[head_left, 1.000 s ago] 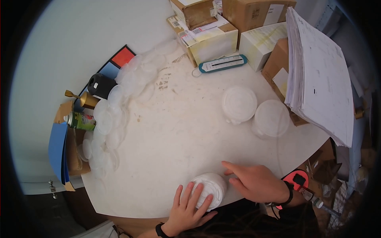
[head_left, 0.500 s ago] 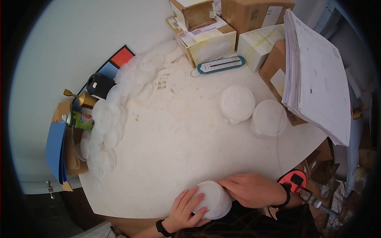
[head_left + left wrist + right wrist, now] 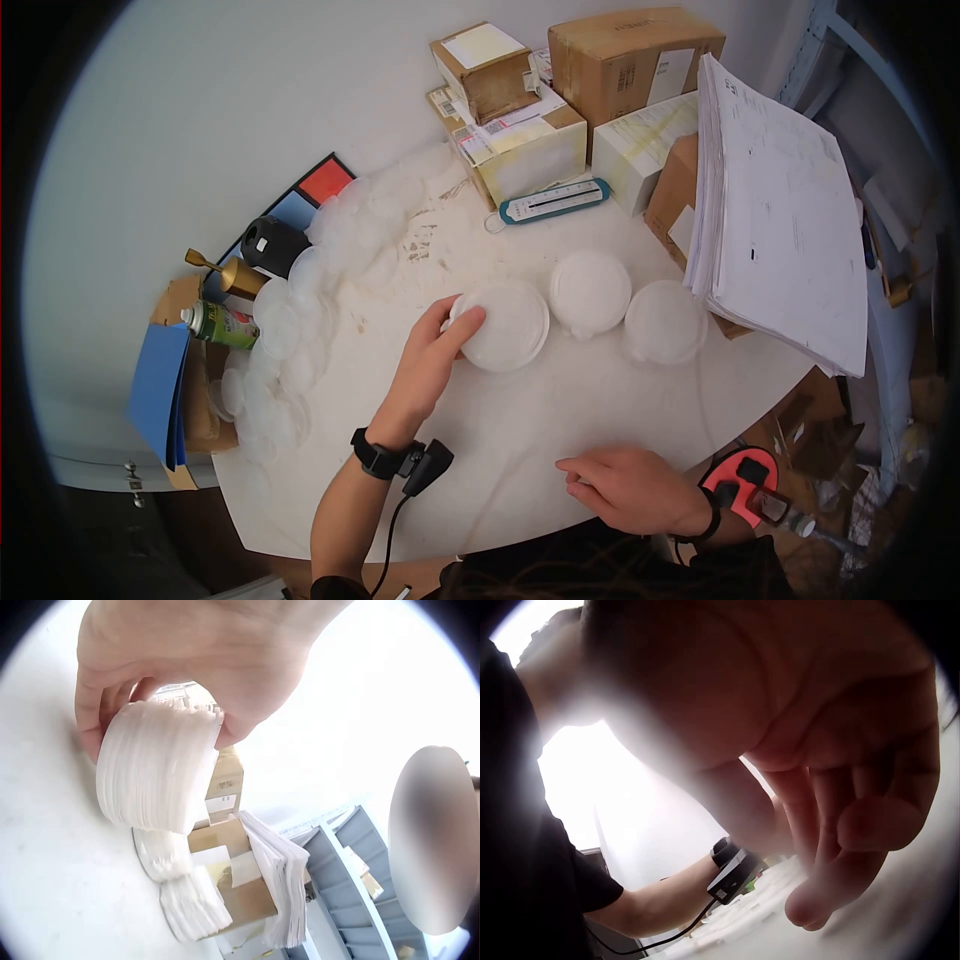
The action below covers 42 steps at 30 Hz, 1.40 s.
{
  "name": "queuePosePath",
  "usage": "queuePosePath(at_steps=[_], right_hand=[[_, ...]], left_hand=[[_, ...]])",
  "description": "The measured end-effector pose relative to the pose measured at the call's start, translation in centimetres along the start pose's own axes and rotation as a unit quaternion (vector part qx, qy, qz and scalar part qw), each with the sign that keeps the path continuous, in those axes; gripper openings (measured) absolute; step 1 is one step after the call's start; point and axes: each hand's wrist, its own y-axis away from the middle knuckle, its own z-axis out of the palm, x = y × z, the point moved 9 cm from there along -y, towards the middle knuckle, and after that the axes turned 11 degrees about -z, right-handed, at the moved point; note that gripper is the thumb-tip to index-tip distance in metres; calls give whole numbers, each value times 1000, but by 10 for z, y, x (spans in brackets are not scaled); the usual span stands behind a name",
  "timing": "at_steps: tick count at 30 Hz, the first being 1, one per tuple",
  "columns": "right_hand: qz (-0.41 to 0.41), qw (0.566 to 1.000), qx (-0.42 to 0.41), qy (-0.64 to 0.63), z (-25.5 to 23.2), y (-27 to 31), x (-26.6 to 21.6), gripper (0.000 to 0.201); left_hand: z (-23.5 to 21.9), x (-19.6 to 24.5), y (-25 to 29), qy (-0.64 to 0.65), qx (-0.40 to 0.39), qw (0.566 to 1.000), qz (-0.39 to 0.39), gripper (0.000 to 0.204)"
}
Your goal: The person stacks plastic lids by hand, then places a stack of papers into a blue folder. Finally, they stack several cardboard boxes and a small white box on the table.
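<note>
My left hand (image 3: 437, 345) grips a stack of round translucent plastic lids (image 3: 507, 328) at its left side, thumb on the top. In the left wrist view the thumb and fingers span the stack of lids (image 3: 154, 769), whose many thin rims show in layers. Just right of it, two more lid stacks, a near one (image 3: 590, 288) and a farther one (image 3: 666, 322), stand in a row on the white table (image 3: 590, 400). Close to the front edge my right hand (image 3: 628, 490) hovers with loosely bent fingers and holds nothing; the right wrist view shows its palm (image 3: 705, 697).
Loose lids (image 3: 290, 330) lie spread along the left side, beside a spray can (image 3: 222, 325) and a black object (image 3: 275, 246). At the back are cardboard boxes (image 3: 635, 60) and a teal spring scale (image 3: 555, 202). A paper stack (image 3: 780, 220) leans at the right.
The lid stack has gone from the front edge, between both hands, to the left of the other two stacks, carried by the left hand. The right hand has let it go and stayed near the edge.
</note>
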Motion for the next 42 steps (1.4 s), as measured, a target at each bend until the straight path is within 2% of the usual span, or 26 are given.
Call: queuePosePath(at_steps=[1,4,7,10,12,15,18,20,24,27,30,32,33,36,39,42], right_hand=[[1,1000,-4,2,2,2,1,27],[-2,1000,-13,11,2,8,3,28],[-6,1000,-18,15,2,11,4,29],[3,1000,-26,16,-2,10,3,30],[5,999,-37,20,-4,6,1,32],[2,995,-93,38,-1,4,3,38],[1,994,-84,77,-17,-14,-18,34],[1,995,-82,55,-25,-24,-16,36],[54,998,-15,42,-50,-50,-25,43],[4,1000,2,14,-49,-73,-37,54],[-39,998,-6,-40,-34,-103,-58,63],[-52,992,-22,-112,-13,-126,-71,52],[-57,987,-29,-148,-3,-137,-77,48],[-29,961,-43,-270,30,-179,-70,55],[65,929,16,-363,61,-223,-34,54],[144,878,68,-452,95,-253,-10,52]], left_hand=[[4,5,-14,-8,-6,1000,-19,61],[1,18,-53,-19,14,1000,-13,62],[-8,34,-69,-36,137,989,50,65],[-16,37,-86,-143,185,970,64,69],[-10,35,-84,-175,171,966,83,71],[3,39,-61,-213,142,963,89,65],[-1,37,-33,-171,142,958,179,54],[-16,34,-8,-173,143,954,201,48],[-72,18,38,-211,183,932,232,43],[-138,-6,69,-243,293,891,248,40],[-202,-23,113,-273,424,831,234,41],[-233,-33,144,-290,480,801,209,44],[-245,-38,159,-299,506,785,197,46],[-265,-52,197,-364,567,727,132,52],[-276,-70,218,-360,585,717,114,58],[-287,-94,224,-329,572,748,74,59]])
